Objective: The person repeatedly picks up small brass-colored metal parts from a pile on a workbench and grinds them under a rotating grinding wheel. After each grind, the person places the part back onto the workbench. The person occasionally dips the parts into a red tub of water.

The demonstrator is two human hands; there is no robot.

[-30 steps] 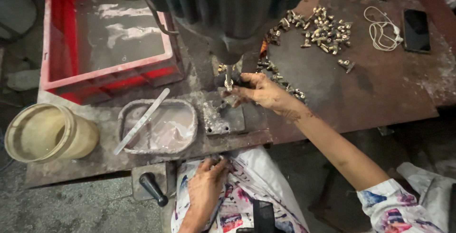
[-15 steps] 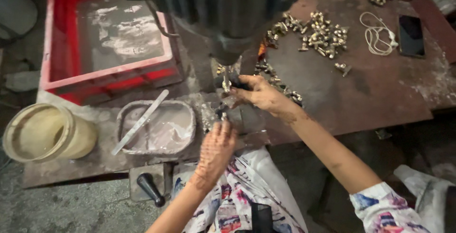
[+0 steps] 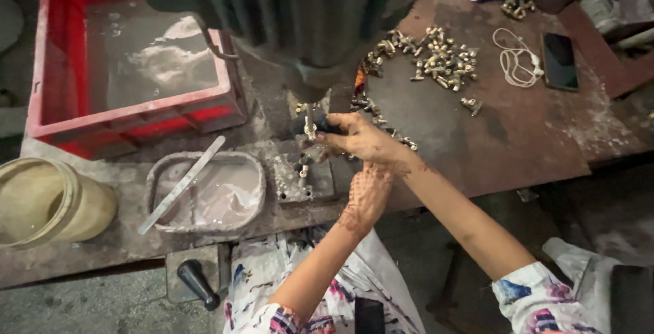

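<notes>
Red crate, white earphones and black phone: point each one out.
Red crate (image 3: pixel 136 117): head view, on its front rim.
White earphones (image 3: pixel 516 61): head view, on the coiled cable.
Black phone (image 3: pixel 560 61): head view, middle of its dark screen.

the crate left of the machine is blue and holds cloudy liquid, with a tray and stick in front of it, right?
Not quite: the head view shows the crate is red, not blue. It does hold cloudy liquid, with the tray and stick in front.
</notes>
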